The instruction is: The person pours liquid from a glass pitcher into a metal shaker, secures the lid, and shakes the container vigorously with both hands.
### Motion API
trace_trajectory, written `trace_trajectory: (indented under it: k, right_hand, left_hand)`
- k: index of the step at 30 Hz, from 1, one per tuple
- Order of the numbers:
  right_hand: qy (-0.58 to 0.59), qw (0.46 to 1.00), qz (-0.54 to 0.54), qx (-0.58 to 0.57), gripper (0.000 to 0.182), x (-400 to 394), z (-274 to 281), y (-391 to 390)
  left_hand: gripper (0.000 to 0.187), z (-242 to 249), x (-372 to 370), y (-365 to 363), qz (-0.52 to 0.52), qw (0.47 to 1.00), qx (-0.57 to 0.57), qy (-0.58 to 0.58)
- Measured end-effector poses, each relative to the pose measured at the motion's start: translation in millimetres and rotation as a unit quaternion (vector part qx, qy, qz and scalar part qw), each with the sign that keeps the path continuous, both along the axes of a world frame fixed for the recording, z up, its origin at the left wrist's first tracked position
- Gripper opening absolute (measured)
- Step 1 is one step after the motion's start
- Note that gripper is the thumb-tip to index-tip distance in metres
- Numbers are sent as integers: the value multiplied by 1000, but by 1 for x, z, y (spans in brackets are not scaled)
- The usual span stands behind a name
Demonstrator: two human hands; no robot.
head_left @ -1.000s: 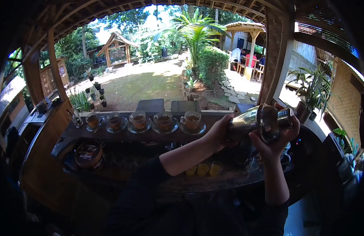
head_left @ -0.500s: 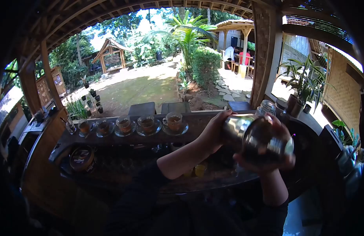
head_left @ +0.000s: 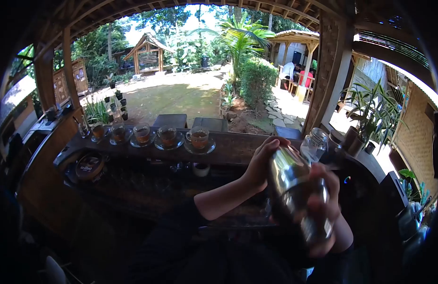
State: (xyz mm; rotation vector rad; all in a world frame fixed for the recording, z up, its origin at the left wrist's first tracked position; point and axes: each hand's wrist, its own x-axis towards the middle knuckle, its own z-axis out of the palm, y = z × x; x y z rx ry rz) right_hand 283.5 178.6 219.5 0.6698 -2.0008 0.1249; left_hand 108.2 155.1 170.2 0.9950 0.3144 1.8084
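Observation:
Both my hands grip a shiny steel cocktail shaker, which is blurred and tilted with its cap end toward me. My left hand wraps the shaker's far end. My right hand clasps the near, lower end over the cap. The shaker hangs above the dark wooden bar counter, at its right part.
Several glass cups of brown tea on saucers line the counter's upper ledge. A round tin lies lower left. Glass jars stand right of the shaker, potted plants beyond. People sit in a far pavilion.
The shaker has swung from level at chest height down and toward me, its cap end now low. Both hands travelled with it. The view shifted slightly.

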Motion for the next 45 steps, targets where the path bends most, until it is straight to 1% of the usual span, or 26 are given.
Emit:
trace_trajectory:
  k: [2, 3, 4, 6, 8, 10, 12, 15, 16, 18, 20, 22, 23, 24, 25, 27, 28, 29, 30, 32, 34, 36, 39, 41, 42, 45]
  right_hand:
    - [46, 986, 41, 152, 56, 4, 7, 1]
    - [71, 970, 66, 223, 53, 5, 10, 2]
    - [51, 993, 21, 102, 63, 5, 11, 12]
    - [11, 987, -71, -143, 85, 4, 6, 39]
    - [100, 967, -169, -160, 104, -12, 1, 64]
    - [162, 975, -114, -104, 97, -11, -3, 61]
    - [160, 986, -41, -35, 79, -3, -7, 37]
    - [135, 981, 75, 113, 58, 7, -25, 16]
    - [137, 971, 96, 174, 55, 3, -20, 8]
    - [157, 984, 54, 68, 61, -22, 5, -3]
    - [142, 989, -11, -40, 63, -52, 16, 9]
    - [86, 973, -69, -201, 68, -81, 12, 26]
    - [87, 974, -62, -200, 68, -84, 16, 18]
    - [67, 989, -58, -115, 67, -84, 25, 3]
    - [47, 997, -55, -29, 67, -82, 32, -14]
    - [48, 994, 4, 101, 51, -76, 20, -69]
    - [45, 985, 37, 164, 43, -74, 14, -96]
    - [79, 955, 4, 287, 58, -80, 3, -103]
    - [80, 948, 26, 307, 66, -96, 0, -107]
    - [50, 969, 68, 233, 60, -139, 11, -96]
    - [-50, 991, 93, 80, 60, -187, 14, -71]
    - [-152, 970, 103, -158, 58, -214, 12, -75]
    - [-21, 978, 186, 94, 57, -216, 15, -128]
    - [65, 952, 246, 173, 47, -196, 4, -181]
    - [39, 943, 267, 194, 43, -196, 2, -186]
    - [45, 937, 294, 184, 37, -232, 6, -183]
  left_hand:
    - [34, 9, 7, -3, -19, 986, 157, 52]
    - [34, 13, 9, -2, 3, 987, 151, 46]
    - [36, 15, 7, 7, 49, 991, 108, 59]
    - [37, 5, 8, 36, -15, 997, -57, -44]
    - [36, -3, 0, 52, -56, 987, -126, -77]
    - [34, 10, -3, 53, -3, 988, -151, -30]
    - [35, 33, 9, 32, 56, 998, -28, 5]
    - [34, 50, 11, -2, -4, 968, 213, 131]
    - [34, 49, 6, -1, 0, 969, 208, 131]
    - [33, 43, -9, 8, -55, 990, 126, 40]
    - [29, 29, -27, 20, -70, 991, -67, -88]
    - [30, 5, -36, 31, -39, 987, -88, -125]
    - [33, -9, -44, 28, -22, 988, -95, -120]
    - [36, -23, -52, 25, -4, 988, -102, -116]
    - [34, -13, -49, -13, -92, 959, -90, -254]
    - [33, -1, -51, -43, -184, 952, 63, -236]
    - [35, 2, -56, -47, -181, 960, 199, -74]
    - [29, -3, -72, -48, -207, 931, 299, 0]
    - [31, -11, -92, -54, -233, 927, 293, 9]
    - [32, -26, -111, -76, -268, 924, 188, -197]
    - [34, -28, -84, -134, 169, 965, 81, -182]
    - [34, -29, -101, -168, 94, 969, 50, -224]
    - [34, -21, -132, -204, -18, 960, 12, -279]
    - [34, -26, -155, -208, -59, 968, 149, -192]
    - [33, -27, -164, -216, -58, 969, 187, -150]
    - [31, -46, -196, -238, 108, 974, 128, -156]
